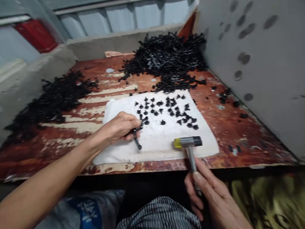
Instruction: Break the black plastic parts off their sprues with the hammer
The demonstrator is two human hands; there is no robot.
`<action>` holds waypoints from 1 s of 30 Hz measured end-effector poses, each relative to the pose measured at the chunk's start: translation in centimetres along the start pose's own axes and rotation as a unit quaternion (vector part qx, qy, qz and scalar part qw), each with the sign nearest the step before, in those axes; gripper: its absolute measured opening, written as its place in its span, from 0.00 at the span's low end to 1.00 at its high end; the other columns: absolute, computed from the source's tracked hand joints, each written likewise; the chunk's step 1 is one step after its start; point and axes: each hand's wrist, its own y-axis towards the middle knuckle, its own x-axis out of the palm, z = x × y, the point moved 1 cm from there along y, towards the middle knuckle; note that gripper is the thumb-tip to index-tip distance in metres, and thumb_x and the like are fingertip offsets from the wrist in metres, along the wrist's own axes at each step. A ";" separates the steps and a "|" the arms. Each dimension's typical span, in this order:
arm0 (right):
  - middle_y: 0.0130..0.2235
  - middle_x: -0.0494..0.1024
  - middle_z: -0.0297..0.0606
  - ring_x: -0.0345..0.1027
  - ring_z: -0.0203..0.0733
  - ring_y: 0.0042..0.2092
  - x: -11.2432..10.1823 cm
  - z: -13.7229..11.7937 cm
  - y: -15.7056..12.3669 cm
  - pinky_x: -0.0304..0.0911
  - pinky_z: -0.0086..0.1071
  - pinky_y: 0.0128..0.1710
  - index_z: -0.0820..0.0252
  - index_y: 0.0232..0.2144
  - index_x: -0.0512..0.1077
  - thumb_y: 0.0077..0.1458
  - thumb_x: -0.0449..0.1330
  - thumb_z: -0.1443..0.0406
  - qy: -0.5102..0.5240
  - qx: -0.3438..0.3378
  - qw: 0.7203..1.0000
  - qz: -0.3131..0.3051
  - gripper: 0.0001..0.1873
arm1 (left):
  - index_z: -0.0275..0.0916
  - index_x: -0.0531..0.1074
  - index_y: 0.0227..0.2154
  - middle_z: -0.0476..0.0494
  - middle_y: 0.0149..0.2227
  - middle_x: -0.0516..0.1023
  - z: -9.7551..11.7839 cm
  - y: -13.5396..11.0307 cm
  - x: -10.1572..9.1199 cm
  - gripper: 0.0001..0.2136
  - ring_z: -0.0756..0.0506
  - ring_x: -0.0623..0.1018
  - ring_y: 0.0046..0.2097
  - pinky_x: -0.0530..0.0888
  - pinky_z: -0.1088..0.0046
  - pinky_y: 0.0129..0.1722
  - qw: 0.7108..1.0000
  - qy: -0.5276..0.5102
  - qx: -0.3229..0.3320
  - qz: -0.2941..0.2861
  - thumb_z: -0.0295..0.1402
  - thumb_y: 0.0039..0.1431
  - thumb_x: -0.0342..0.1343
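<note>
Over the left part of a white cloth (155, 148), my left hand (123, 126) is closed around a black branched plastic piece (137, 140), whose arms stick out past the fingers. My right hand (209, 188) grips the handle of a small mallet (189, 142) at the cloth's front edge. The mallet's head has a yellow face on the left, a metal middle and a black face on the right. Many small black round parts with short stems (163, 122) lie scattered on the cloth, just beyond and right of my left hand.
A big heap of black plastic pieces (168, 54) sits at the back of the worn red-brown table (95, 130). Another black pile (52, 98) lies at the left. A grey panel (266, 69) stands along the right side. Sacks (92, 219) are below the table's front edge.
</note>
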 end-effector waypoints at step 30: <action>0.40 0.81 0.44 0.76 0.45 0.39 4.5 -10.3 8.2 0.72 0.41 0.41 0.61 0.63 0.60 0.58 0.47 0.70 -0.585 -0.406 0.687 -0.141 0.30 | 0.36 0.70 0.20 0.46 0.17 0.73 -0.9 1.3 -0.8 0.10 0.57 0.59 0.11 0.50 0.79 0.09 0.999 -0.035 0.007 -0.040 0.31 0.54 0.53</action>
